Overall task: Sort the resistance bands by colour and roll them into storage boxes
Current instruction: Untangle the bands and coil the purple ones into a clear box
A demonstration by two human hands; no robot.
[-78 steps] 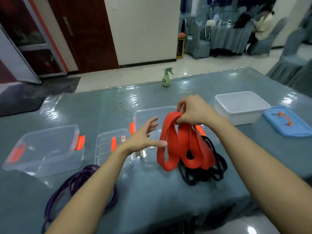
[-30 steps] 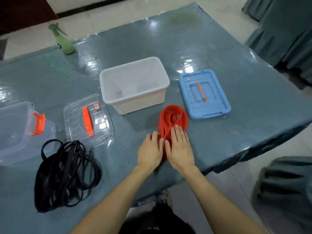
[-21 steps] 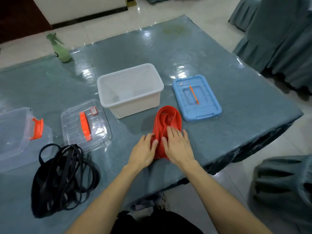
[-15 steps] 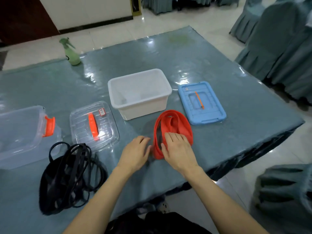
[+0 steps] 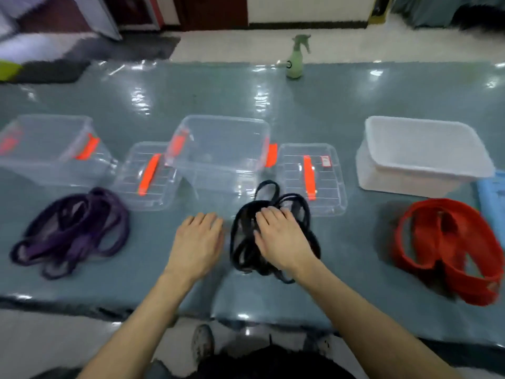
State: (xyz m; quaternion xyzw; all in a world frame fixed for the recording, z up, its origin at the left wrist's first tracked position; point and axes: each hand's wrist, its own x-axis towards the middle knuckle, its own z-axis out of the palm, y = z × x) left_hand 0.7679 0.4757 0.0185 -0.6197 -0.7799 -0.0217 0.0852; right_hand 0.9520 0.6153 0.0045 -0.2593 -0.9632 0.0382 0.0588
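Note:
Three heaps of bands lie along the near side of the table: purple bands at the left, black bands in the middle, red bands at the right. My right hand rests palm down on the black heap, fingers fairly straight. My left hand lies flat on the table just left of that heap, holding nothing. Behind the heaps stand a clear box at the left, a clear box in the middle and a white box at the right, all open.
Two clear lids with orange handles lie flat, one lid between the clear boxes and another lid right of the middle box. A blue lid pokes in at the right edge. A green spray bottle stands at the far side.
Both hands have left the red bands, which now lie alone at the right. The view has swung left, and my right hand now lies on the black heap.

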